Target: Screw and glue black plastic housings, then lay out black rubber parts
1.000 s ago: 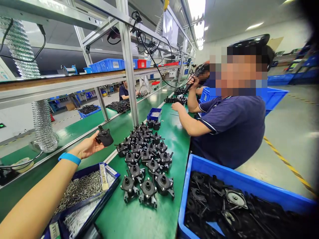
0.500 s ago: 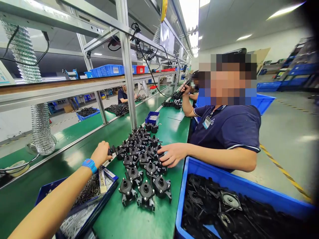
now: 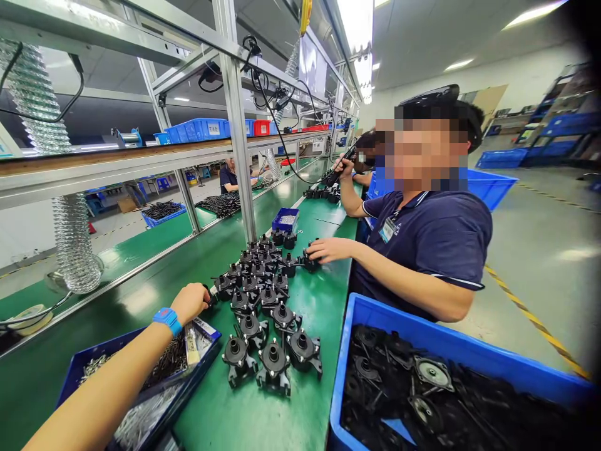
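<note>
My left hand (image 3: 190, 302), with a blue wristband (image 3: 167, 319), reaches across the green bench (image 3: 263, 413). Its fingers are curled on a black plastic part (image 3: 210, 295) at the left edge of a cluster of several like black parts (image 3: 263, 294) standing on the bench. The palm hides how firmly that part is held. My right hand is out of view. A seated co-worker in a dark blue shirt (image 3: 436, 238) rests a hand (image 3: 325, 249) on another black part (image 3: 310, 260) at the cluster's far right side.
A blue tray of metal screws (image 3: 84, 369) lies under my forearm. At the right front stands a large blue bin (image 3: 375, 313) of black parts. A small blue box (image 3: 285, 219) sits beyond the cluster. A metal frame post (image 3: 239, 144) rises behind it.
My left hand has come down from holding a black part in the air to the cluster's left edge. The co-worker's hand moved from the cluster's near right side to its far right.
</note>
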`<state>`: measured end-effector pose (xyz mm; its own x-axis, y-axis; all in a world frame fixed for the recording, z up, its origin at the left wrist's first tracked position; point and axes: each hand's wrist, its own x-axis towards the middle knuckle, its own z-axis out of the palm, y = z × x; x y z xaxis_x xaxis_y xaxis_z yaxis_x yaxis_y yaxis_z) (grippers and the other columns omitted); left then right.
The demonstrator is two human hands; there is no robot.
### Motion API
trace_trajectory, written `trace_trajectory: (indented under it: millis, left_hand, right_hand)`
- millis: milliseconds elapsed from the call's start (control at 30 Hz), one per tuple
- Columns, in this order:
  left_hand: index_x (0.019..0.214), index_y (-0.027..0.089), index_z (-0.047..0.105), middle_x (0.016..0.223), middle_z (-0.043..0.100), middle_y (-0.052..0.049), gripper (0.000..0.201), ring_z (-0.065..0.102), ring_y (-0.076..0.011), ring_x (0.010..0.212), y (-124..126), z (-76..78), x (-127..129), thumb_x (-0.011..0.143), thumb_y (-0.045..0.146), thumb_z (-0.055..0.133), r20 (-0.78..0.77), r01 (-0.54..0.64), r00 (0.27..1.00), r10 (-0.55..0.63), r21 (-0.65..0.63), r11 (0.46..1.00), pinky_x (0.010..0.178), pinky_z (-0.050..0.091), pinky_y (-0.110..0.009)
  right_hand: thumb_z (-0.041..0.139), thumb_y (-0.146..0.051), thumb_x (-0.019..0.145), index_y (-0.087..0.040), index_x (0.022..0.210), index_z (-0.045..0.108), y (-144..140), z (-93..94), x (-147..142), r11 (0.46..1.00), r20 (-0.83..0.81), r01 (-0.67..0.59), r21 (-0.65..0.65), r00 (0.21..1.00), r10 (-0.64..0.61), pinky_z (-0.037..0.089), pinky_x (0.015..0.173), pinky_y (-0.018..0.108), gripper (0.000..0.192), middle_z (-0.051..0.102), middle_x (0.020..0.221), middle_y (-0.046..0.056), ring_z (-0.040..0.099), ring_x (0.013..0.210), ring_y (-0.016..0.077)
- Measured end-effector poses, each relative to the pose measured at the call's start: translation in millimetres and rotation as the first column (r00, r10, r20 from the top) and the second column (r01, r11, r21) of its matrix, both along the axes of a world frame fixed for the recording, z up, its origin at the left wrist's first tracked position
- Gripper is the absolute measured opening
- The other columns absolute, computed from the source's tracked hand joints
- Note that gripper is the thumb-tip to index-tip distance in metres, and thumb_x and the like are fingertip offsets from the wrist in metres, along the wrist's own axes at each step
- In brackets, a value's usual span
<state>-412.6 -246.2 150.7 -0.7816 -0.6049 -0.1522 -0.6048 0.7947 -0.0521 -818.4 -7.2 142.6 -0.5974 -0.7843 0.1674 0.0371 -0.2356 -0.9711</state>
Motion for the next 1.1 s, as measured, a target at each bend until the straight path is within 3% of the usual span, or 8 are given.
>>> trace_trajectory:
  millis: [167, 333, 467, 633, 767, 833, 967, 1100]
  left_hand:
    - [0.106, 0.018, 0.069, 0.113, 0.070, -0.007, 0.020, 0.067, -0.0230, 0.107, -1, 3.1, 3, 0.097, 0.035, 0.070, -0.026, 0.008, 1.000, -0.007, 0.023, 1.000, 0.098, 0.056, -0.045]
    - [0.113, 0.016, 0.067, 0.108, 0.070, -0.007, 0.026, 0.069, -0.0214, 0.099, -9, 6.2, 5, 0.099, 0.038, 0.065, -0.096, -0.015, 0.995, 0.016, 0.016, 1.000, 0.092, 0.058, -0.044]
    - [0.124, 0.017, 0.064, 0.115, 0.069, -0.008, 0.031, 0.068, -0.0229, 0.103, -13, 5.7, 6, 0.100, 0.037, 0.064, -0.143, -0.016, 0.990, 0.018, 0.012, 1.000, 0.096, 0.057, -0.047]
    - [0.123, 0.018, 0.065, 0.118, 0.068, -0.009, 0.032, 0.066, -0.0255, 0.111, -16, 1.4, 4, 0.099, 0.039, 0.065, -0.166, 0.015, 0.986, -0.009, 0.039, 0.999, 0.102, 0.053, -0.051]
    - [0.122, 0.019, 0.066, 0.117, 0.069, -0.008, 0.031, 0.068, -0.0230, 0.105, -20, -1.7, 0, 0.099, 0.040, 0.065, -0.184, 0.090, 0.980, -0.070, 0.103, 0.991, 0.097, 0.056, -0.046]
    - [0.120, 0.018, 0.066, 0.122, 0.067, -0.009, 0.030, 0.065, -0.0244, 0.111, -22, -2.7, -2, 0.098, 0.038, 0.067, -0.197, 0.110, 0.976, -0.089, 0.096, 0.989, 0.100, 0.054, -0.048]
    - [0.121, 0.018, 0.066, 0.132, 0.063, -0.010, 0.031, 0.061, -0.0271, 0.120, -28, -3.4, 0, 0.096, 0.035, 0.069, -0.207, 0.123, 0.973, -0.105, 0.074, 0.990, 0.105, 0.051, -0.052]
    - [0.124, 0.019, 0.065, 0.135, 0.061, -0.011, 0.032, 0.060, -0.0281, 0.123, -32, -3.0, 3, 0.095, 0.033, 0.070, -0.195, 0.140, 0.973, -0.124, 0.071, 0.988, 0.107, 0.050, -0.053]
  right_hand:
    - [0.060, -0.049, 0.101, -0.015, 0.106, 0.072, -27, 14.2, 10, 0.997, 0.028, 0.068, -0.036, 0.997, -0.067, 0.060, 0.089, 0.037, 0.037, 0.075, 0.105, 0.005, 0.073, 0.097, 0.0203]
    - [0.047, -0.060, 0.103, -0.016, 0.103, 0.077, -16, 8.3, 48, 1.000, 0.031, -0.017, 0.014, 0.999, 0.017, 0.060, 0.091, 0.036, 0.052, 0.078, 0.104, 0.004, 0.075, 0.104, 0.0226]
    - [0.084, -0.057, 0.070, -0.044, 0.093, 0.079, 11, -19.1, 110, 0.985, 0.021, -0.138, 0.107, 0.990, 0.136, 0.062, 0.071, 0.029, 0.027, 0.082, 0.090, -0.007, 0.079, 0.093, 0.0207]
    - [0.080, -0.056, 0.076, -0.040, 0.086, 0.082, 36, -56.0, 171, 0.780, 0.135, -0.525, 0.340, 0.848, 0.512, 0.062, 0.057, 0.034, 0.019, 0.079, 0.073, -0.003, 0.079, 0.074, 0.0269]
    - [0.095, -0.044, 0.053, -0.040, 0.081, 0.079, 33, -70.3, 176, 0.927, -0.090, -0.352, 0.131, 0.927, 0.364, 0.064, 0.073, 0.030, 0.032, 0.081, 0.087, -0.004, 0.079, 0.086, 0.0218]
    - [0.097, -0.039, 0.043, -0.042, 0.071, 0.076, 31, -69.3, 174, 0.935, -0.184, -0.343, 0.086, 0.917, 0.353, 0.062, 0.082, 0.028, 0.035, 0.080, 0.085, -0.010, 0.079, 0.087, 0.0203]
    - [0.096, -0.028, 0.031, -0.039, 0.053, 0.071, 40, -52.5, 177, 0.882, -0.454, -0.431, 0.189, 0.758, 0.468, 0.053, 0.101, 0.028, 0.035, 0.079, 0.078, -0.014, 0.079, 0.089, 0.0206]
    - [0.092, -0.018, 0.039, -0.039, 0.061, 0.077, 59, -31.0, 169, 0.836, -0.649, -0.451, 0.312, 0.542, 0.534, 0.050, 0.106, 0.031, 0.034, 0.081, 0.094, -0.013, 0.078, 0.100, 0.0222]
